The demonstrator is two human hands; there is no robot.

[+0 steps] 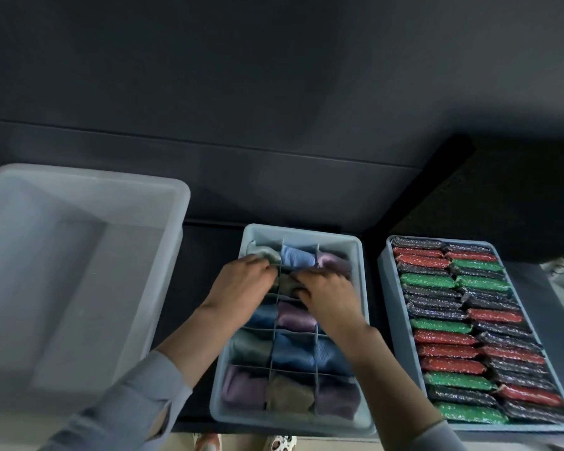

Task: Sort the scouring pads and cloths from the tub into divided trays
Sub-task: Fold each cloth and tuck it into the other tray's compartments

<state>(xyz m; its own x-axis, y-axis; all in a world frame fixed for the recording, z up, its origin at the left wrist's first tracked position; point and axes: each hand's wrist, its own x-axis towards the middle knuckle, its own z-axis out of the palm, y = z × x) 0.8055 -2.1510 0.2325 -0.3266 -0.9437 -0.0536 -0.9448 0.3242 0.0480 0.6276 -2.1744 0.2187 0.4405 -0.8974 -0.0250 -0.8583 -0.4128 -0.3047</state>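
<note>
The divided tray (355, 252) in the middle holds rolled cloths in blue, purple, grey and tan, one per compartment. Both my hands are over its second row. My left hand (245, 279) and my right hand (326, 292) have their fingers curled on a tan-grey cloth (288, 283) in the middle compartment, pushing it down. To the right, a second tray (386, 288) is packed with two columns of red, green and dark glittery scouring pads (437, 336). The big translucent tub (79, 255) at the left shows nothing inside.
All three containers stand on a dark table against a dark wall. The table's near edge runs just below the trays, with shoes and pale floor visible beneath it. A dark box-like shape sits behind the scouring-pad tray at the right.
</note>
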